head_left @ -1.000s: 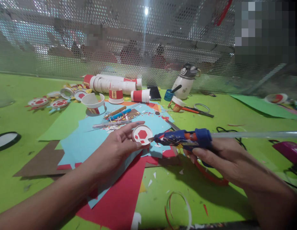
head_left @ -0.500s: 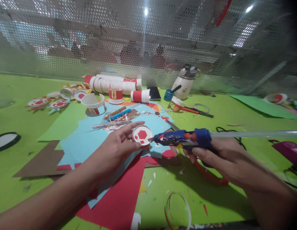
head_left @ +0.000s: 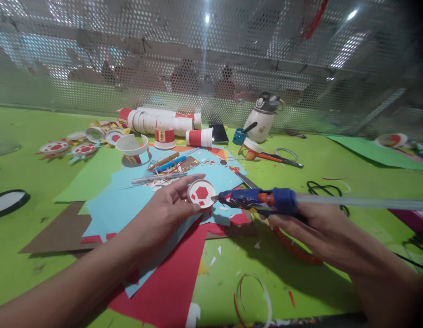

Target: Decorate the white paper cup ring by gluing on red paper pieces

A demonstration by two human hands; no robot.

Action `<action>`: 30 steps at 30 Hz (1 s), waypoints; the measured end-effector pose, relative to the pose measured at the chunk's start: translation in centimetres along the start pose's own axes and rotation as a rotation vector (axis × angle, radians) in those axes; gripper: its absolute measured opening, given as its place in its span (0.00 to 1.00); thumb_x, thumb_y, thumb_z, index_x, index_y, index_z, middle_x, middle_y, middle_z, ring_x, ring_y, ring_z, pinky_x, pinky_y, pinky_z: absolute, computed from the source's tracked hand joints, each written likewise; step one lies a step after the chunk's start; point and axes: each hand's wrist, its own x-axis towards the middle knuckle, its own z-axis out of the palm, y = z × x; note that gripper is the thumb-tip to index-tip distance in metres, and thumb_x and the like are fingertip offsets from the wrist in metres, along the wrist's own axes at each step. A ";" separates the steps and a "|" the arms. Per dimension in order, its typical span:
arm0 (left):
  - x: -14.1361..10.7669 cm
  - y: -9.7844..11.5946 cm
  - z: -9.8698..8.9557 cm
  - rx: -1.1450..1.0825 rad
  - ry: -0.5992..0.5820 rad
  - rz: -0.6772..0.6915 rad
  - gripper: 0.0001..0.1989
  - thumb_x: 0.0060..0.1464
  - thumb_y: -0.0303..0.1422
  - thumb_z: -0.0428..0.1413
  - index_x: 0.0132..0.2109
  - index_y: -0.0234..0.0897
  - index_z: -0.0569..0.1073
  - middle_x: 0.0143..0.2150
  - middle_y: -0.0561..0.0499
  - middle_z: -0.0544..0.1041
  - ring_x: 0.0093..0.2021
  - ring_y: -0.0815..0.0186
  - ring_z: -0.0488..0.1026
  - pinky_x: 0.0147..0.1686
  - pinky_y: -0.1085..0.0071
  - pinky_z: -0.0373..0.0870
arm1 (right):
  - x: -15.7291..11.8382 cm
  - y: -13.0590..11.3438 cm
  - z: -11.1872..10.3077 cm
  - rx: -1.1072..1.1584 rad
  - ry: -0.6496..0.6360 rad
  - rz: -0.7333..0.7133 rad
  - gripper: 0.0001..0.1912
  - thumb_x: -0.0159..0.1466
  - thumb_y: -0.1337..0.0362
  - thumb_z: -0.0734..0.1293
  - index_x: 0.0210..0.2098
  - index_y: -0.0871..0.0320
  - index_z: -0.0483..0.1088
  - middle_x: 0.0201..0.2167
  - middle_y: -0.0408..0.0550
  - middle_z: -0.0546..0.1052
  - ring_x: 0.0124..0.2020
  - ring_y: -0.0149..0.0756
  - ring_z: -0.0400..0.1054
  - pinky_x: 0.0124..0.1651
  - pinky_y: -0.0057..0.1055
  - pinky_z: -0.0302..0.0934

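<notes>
My left hand [head_left: 175, 198] grips a white paper cup bottom [head_left: 195, 186] by its rim, thumb below and fingers behind. Red paper pieces [head_left: 201, 192] lie on its face: a larger hexagon with small pieces around its lower left. In my right hand [head_left: 310, 228] is a blue hot glue gun [head_left: 259, 200], its fingers wrapped round the handle. The metal nozzle points left and meets or nearly meets the right edge of the cup bottom. A long translucent glue stick [head_left: 361, 202] sticks out of the gun's back end.
Layered coloured paper [head_left: 115, 209] with scraps and pens [head_left: 170, 164] lies under my left hand. Behind stand paper cups [head_left: 165, 137], a phone [head_left: 218, 133] and a water bottle [head_left: 262, 118]. Decorated discs [head_left: 84, 149] sit at left. Scissors [head_left: 245, 179] lie partly behind the glue gun.
The rear of the glue gun has dropped slightly and shifted left, and the glue stick with it. My left hand and the cup bottom have barely moved.
</notes>
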 end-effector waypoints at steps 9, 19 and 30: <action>0.1 0.4 0.1 -0.017 0.041 -0.039 0.30 0.44 0.23 0.65 0.56 0.35 0.70 0.40 0.46 0.80 0.36 0.64 0.77 0.40 0.69 0.72 | 0.1 0.2 -0.1 -0.055 0.086 -0.151 0.11 0.68 0.63 0.60 0.36 0.57 0.74 0.34 0.49 0.79 0.32 0.38 0.72 0.34 0.28 0.65; 0.3 0.5 -0.4 -0.056 0.039 -0.025 0.31 0.42 0.20 0.63 0.56 0.33 0.70 0.39 0.44 0.80 0.37 0.61 0.78 0.42 0.67 0.73 | 0.1 0.5 -0.3 0.051 0.191 -0.004 0.12 0.67 0.58 0.62 0.39 0.54 0.76 0.34 0.47 0.80 0.32 0.40 0.74 0.32 0.31 0.66; -0.1 0.9 0.2 -0.094 -0.009 0.013 0.32 0.43 0.21 0.63 0.58 0.34 0.68 0.43 0.45 0.79 0.40 0.62 0.76 0.47 0.63 0.72 | 3.0 7.3 1.3 -0.283 0.093 0.157 0.14 0.57 0.70 0.65 0.43 0.60 0.74 0.43 0.54 0.77 0.43 0.45 0.72 0.47 0.41 0.66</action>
